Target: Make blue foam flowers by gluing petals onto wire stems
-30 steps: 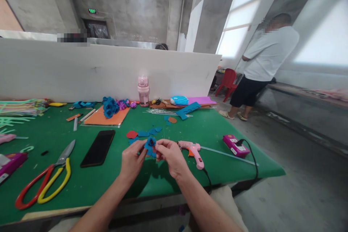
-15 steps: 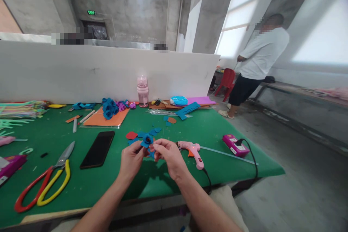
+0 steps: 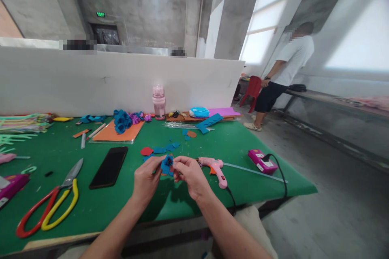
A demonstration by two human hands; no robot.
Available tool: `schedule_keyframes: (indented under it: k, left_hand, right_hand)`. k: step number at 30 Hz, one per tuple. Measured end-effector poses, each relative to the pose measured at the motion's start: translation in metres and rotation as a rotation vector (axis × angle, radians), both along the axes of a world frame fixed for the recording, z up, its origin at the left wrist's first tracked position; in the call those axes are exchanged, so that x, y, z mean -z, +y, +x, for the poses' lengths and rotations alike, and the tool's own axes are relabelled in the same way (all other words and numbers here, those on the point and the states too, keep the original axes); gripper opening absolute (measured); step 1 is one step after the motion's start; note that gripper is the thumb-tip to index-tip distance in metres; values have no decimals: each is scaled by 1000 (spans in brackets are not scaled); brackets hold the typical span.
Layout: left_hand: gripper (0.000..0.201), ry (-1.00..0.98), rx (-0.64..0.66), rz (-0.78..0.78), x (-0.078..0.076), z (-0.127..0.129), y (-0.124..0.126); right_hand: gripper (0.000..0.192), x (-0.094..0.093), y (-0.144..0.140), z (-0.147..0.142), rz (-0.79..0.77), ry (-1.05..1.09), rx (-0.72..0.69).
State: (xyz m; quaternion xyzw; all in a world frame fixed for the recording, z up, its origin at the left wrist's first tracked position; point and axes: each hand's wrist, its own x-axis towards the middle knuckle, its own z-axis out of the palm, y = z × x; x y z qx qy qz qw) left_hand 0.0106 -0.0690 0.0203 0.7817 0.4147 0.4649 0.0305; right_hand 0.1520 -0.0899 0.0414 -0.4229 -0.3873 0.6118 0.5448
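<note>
Blue flower (image 3: pixel 167 166) is over the bench (image 3: pixel 100 206), inboard of its front edge, left hand (image 3: pixel 146 176) pinching one side, right hand (image 3: pixel 191 175) pinched narrow on the opposite petal; light pressure should avoid crushing the rolled centre.

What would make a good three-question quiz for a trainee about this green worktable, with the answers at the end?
1. Fill in: the left hand holds a small, layered, petalled flower coloured ____.
2. True or false: the flat black rectangular phone lies between that hand and the red-and-yellow-handled metal scissors.
3. Which corded tool lies beside the right hand?

Key: 1. Blue. 2. True. 3. The pink plastic pistol-shaped glue gun.
</note>
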Motion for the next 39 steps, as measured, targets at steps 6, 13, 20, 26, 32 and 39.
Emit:
schedule_keyframes:
  k: [6,13,20,26,32,39]
  left_hand:
    - [23,8,-39,14,0,0,1]
    - [21,-206,18,-379,-8,6,-3]
    - [26,-321,56,-590,-13,7,-3]
    - [29,-384,87,-647,-17,6,-2]
    - [35,-329,162,-757,-27,5,-3]
    - [38,-477,269,-1149,-27,7,-9]
  right_hand:
    - [7,2,1,-1,12,-37,13]
    - [9,2,0,-5,244,-191,138]
    - [10,2,-2,-7,272,-174,61]
    - [9,-1,-5,-1,487,-449,236]
    - [12,-6,-6,12,802,-763,342]
    - [9,-7,-5,17,836,-842,305]
